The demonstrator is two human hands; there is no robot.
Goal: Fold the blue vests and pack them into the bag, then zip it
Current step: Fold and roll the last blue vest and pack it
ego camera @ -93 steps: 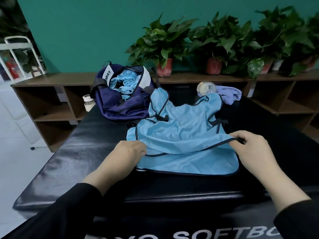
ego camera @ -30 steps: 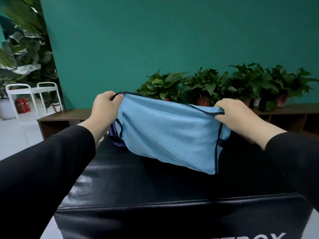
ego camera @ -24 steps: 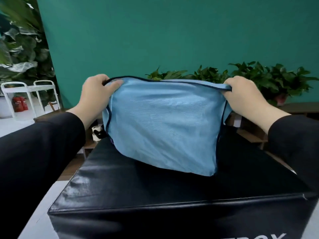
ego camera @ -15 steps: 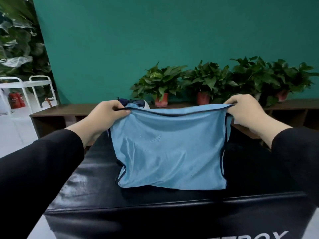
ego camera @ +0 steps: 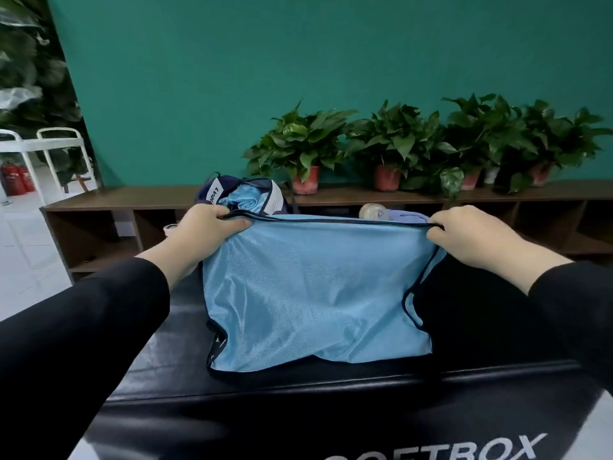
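Light-blue vest (ego camera: 308, 287), dark piping, folded double, top edge lifted, lower edge resting near black box's (ego camera: 298, 386) front edge. Navy bag (ego camera: 212, 194) open at back, blue fabric inside.

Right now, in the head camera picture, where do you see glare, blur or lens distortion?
Head view: soft glare shines on the blue vest and on the black box top; the wide lens bends the wall edge at the left and stretches the sleeves near the corners; the plants at the right look slightly smeared; the left hand and right hand are fairly sharp.
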